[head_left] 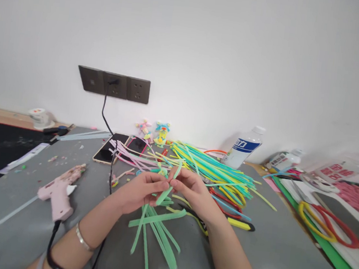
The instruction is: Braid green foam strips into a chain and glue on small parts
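Observation:
A light green pipe cleaner (163, 196) is held up at chest height between my two hands. My left hand (139, 191) pinches it from the left with thumb and fingers. From the other side my right hand (196, 193) pinches it too, with the fingertips of both hands almost touching. Below them several loose green pipe cleaners (163, 238) lie crossed on the grey table. Behind the hands lies a large pile of yellow, green and blue pipe cleaners (214, 166), with pink ones (134, 160) to its left. Red- and yellow-handled tools are partly hidden beyond my right wrist.
A pink glue gun (58, 192) rests at the left, its black cable passing by my left forearm. Phones (108, 150) and two small pipe-cleaner figures (162, 133) are at the back. A bottle (244, 147) leans at the wall; scissors (326, 224) lie at the right.

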A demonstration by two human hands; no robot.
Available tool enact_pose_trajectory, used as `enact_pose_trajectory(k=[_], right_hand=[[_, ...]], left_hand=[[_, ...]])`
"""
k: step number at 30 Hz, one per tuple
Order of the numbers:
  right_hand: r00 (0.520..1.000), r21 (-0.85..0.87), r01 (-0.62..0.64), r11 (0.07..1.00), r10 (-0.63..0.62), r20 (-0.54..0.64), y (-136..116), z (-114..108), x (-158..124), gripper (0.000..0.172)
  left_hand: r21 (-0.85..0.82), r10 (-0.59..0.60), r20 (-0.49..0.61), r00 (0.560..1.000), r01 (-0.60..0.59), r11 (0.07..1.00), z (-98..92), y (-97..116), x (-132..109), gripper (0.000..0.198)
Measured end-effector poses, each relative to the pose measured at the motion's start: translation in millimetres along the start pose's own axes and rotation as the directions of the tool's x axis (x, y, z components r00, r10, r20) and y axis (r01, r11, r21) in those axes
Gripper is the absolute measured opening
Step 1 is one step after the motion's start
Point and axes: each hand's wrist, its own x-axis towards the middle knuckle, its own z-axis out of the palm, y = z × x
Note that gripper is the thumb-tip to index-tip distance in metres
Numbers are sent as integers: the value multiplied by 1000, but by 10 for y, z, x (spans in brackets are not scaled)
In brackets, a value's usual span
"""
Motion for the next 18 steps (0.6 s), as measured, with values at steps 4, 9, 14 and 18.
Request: enact_pose_trajectory(k=[4,9,14,18], right_hand=[[996,107,-29,994,20,82,-4,4,-15,19],[990,152,-30,988,9,138,-11,11,-32,20],[994,125,-25,992,12,108,-35,20,-29,23],[998,95,17,995,-22,55,-40,29,-12,25]], left_hand=[[24,-24,95,995,22,999,1,21,-45,39],[-8,-100,148,984,102,995,32,37,-77,38],[-26,-97,129,987,101,995,42,19,-53,31],[-44,-82,90,993,86,995,27,13,-35,29]])
